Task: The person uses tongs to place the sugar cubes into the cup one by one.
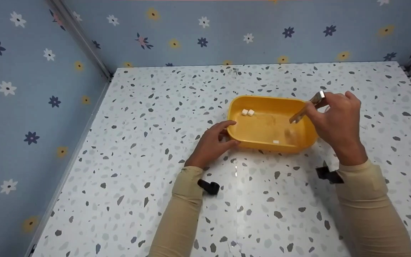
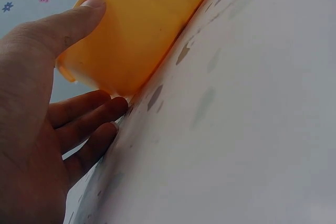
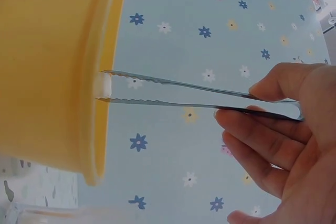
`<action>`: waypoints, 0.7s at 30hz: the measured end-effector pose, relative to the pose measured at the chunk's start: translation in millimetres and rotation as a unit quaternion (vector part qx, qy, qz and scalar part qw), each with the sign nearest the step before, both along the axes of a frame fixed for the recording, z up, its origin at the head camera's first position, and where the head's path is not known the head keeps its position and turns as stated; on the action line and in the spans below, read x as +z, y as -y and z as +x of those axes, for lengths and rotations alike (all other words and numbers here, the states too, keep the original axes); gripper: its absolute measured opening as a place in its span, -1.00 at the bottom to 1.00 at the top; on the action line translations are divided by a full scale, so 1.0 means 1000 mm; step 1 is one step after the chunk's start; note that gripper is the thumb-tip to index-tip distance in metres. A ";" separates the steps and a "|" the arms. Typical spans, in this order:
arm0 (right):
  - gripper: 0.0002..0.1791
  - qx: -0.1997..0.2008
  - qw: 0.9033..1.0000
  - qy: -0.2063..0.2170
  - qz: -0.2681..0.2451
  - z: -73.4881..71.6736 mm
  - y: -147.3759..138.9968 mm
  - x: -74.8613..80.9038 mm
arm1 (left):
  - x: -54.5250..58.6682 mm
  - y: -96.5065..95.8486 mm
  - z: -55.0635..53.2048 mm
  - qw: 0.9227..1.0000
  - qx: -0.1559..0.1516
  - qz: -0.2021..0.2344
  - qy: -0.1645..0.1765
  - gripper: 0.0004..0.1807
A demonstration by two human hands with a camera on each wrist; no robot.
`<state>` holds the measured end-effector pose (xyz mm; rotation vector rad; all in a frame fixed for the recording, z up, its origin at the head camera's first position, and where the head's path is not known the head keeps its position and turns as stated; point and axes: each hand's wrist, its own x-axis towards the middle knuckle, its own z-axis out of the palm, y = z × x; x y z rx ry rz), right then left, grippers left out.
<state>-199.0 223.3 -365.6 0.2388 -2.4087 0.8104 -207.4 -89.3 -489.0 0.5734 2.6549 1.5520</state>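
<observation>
A yellow plastic tub [image 1: 259, 144] stands on the speckled table. My left hand [image 1: 212, 142] holds its left end, one finger over the rim and the thumb at the near corner; in the left wrist view, the other fingers lie low by the tub's base. My right hand [image 1: 341, 117] pinches metal tweezers [image 3: 173, 82] above the tub's right part. A small white cube [image 3: 105, 85] sits between the tweezer tips, level with the rim in the right wrist view. Two white cubes [image 1: 248, 112] lie side by side at the tub's far left.
A small white rectangle [image 1: 276, 141] shows by the tub's near wall; whether it is a cube I cannot tell. Flowered blue panels [image 1: 205, 32] border the table [image 1: 148, 107] at the back and left. Some clear-looking edge [image 3: 42, 214] appears low in the right wrist view.
</observation>
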 end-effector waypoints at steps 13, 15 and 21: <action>-0.76 -0.022 1.000 0.016 -0.016 0.004 -0.005 0.008 | 0.002 0.000 0.000 1.000 0.000 0.001 0.008 -0.33; -0.76 -0.023 0.999 0.014 -0.019 0.004 -0.005 0.009 | 0.002 0.000 0.000 1.000 0.000 0.000 0.007 -0.33; -0.76 -0.022 1.000 -0.002 -0.019 0.005 -0.008 0.011 | 0.002 0.000 0.001 1.000 0.002 0.005 0.010 -0.34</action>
